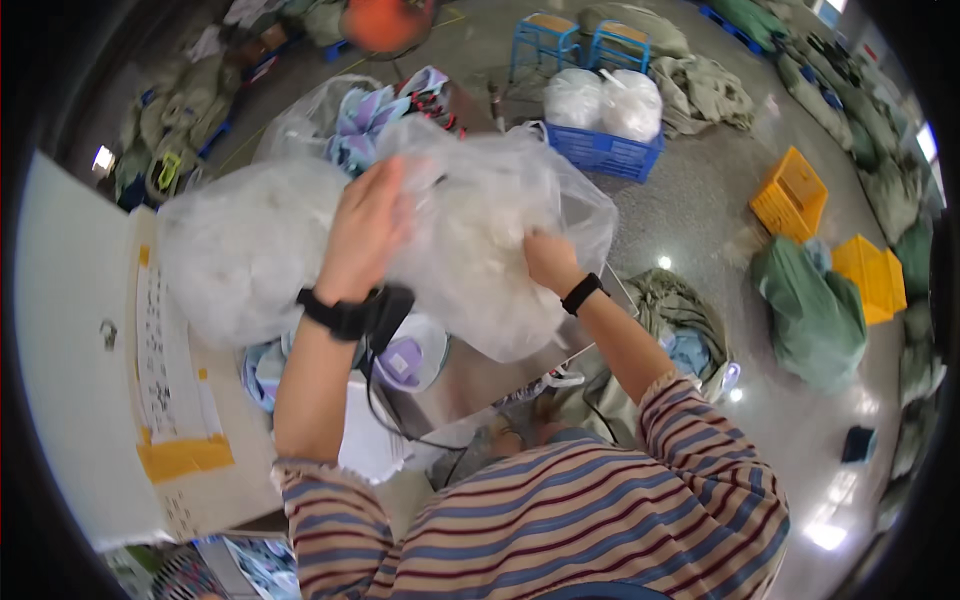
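Note:
A large clear plastic bag (470,220) full of soft white material is held up in front of me, above a metal table (470,380). My left hand (367,228) presses flat against the bag's near side, fingers spread upward. At the bag's lower right, my right hand (547,258) grips a fold of the plastic. Both wrists wear black bands. Under the bag, white and lilac shoes (410,360) lie on the table, partly hidden.
A white board with a paper sheet and yellow tape (180,400) lies to the left. Behind stand a blue crate with white bags (605,150), blue stools (545,40), yellow crates (790,195) and green sacks (815,310) on the floor.

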`<state>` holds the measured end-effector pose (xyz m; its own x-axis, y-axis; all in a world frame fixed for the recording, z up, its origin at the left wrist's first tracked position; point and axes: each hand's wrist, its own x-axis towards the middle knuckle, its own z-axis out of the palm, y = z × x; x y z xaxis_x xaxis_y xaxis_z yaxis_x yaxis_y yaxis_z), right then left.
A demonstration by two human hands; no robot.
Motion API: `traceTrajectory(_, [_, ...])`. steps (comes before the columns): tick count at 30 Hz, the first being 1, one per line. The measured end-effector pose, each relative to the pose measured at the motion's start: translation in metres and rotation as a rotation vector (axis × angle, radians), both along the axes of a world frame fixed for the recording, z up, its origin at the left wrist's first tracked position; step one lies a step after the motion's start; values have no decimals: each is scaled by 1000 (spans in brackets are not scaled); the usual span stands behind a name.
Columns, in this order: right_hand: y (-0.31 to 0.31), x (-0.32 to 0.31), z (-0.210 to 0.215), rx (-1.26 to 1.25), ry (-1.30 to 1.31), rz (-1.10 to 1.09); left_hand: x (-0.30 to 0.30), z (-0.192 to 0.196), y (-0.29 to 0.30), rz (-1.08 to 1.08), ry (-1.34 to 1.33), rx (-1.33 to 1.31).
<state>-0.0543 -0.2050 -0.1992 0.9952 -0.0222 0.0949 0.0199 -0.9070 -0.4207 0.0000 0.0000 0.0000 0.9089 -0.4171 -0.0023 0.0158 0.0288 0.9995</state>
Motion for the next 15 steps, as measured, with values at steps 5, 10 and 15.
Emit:
traceTrajectory(5, [24, 14, 19, 288, -103, -193, -16, -23, 18, 5, 160, 225])
traceTrajectory(10, [99, 103, -11, -38, -57, 12, -30, -31, 4, -112, -884, 466])
traceTrajectory(15, [118, 118, -29, 510, -148, -70, 34, -25, 22, -89, -768, 367])
